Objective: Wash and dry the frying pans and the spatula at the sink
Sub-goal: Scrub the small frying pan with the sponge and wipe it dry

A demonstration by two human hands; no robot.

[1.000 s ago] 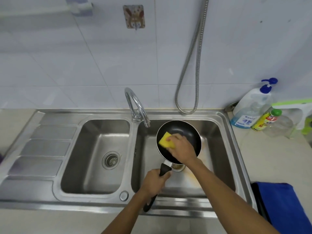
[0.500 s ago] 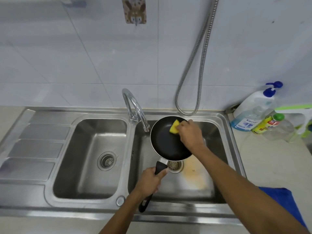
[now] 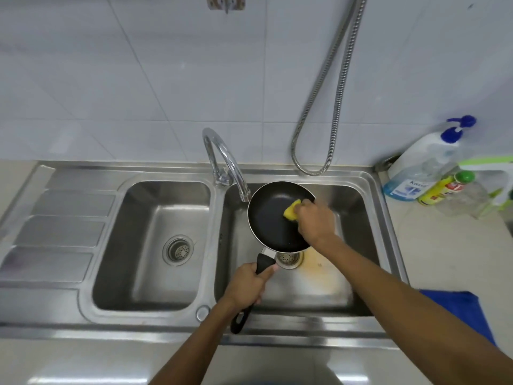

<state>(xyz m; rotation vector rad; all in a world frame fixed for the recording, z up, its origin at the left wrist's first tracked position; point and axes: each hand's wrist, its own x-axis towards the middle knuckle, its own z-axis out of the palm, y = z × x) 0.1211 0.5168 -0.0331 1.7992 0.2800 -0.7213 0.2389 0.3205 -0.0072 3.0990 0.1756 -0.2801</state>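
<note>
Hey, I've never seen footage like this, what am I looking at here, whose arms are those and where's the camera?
The camera sits on a person's head and looks down, so the two bare arms are that person's own. There is only this one view. The left hand grips the black handle of a frying pan, holding it over the right basin of a steel double sink. The right hand presses a yellow sponge against the pan's inside. The tap arches over the pan; no water shows. On the counter to the right stand soap bottles, and nearer lies a blue cloth.
</note>
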